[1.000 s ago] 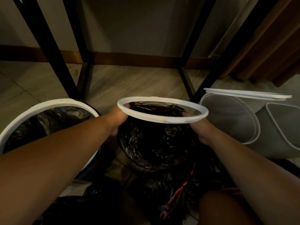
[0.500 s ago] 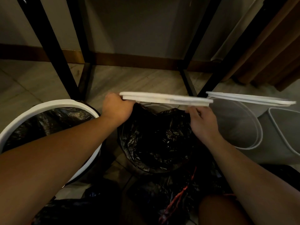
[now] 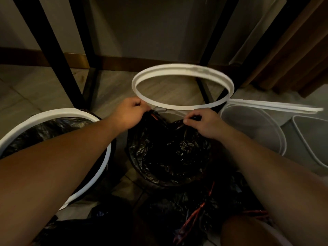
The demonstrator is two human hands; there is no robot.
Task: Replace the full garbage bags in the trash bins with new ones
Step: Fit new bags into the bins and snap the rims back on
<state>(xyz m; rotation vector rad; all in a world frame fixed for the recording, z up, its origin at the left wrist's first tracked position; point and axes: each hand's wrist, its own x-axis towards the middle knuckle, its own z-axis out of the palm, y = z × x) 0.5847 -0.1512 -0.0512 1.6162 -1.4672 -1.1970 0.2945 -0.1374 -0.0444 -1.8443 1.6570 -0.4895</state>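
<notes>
**White ring held tilted over the middle bin**

The left hand [image 3: 130, 112] had its fingers clenched on the near-left edge of the white ring [image 3: 177, 68]. The ring hung tilted in the air, motion-blurred, with its far edge raised toward the wall. The right hand [image 3: 204, 123] was off the ring, and its fingers pinched the top edge of the black garbage bag [image 3: 168, 153]. That bag sat inside the middle bin [image 3: 170, 113], on the floor [image 3: 110, 89] between the two forearms. Some of the bin's grey rim showed just behind the bag.

At the left edge of the floor stood the left bin [image 3: 53, 112], with a white rim and a black liner. To the right lay two pale empty bins [image 3: 257, 132], and a second white ring [image 3: 275, 105] rested across the nearer one. Dark tied bags [image 3: 195, 210] with red drawstrings lay closest to the person. Black frame legs [image 3: 53, 50] rose from the floor by the wall.
</notes>
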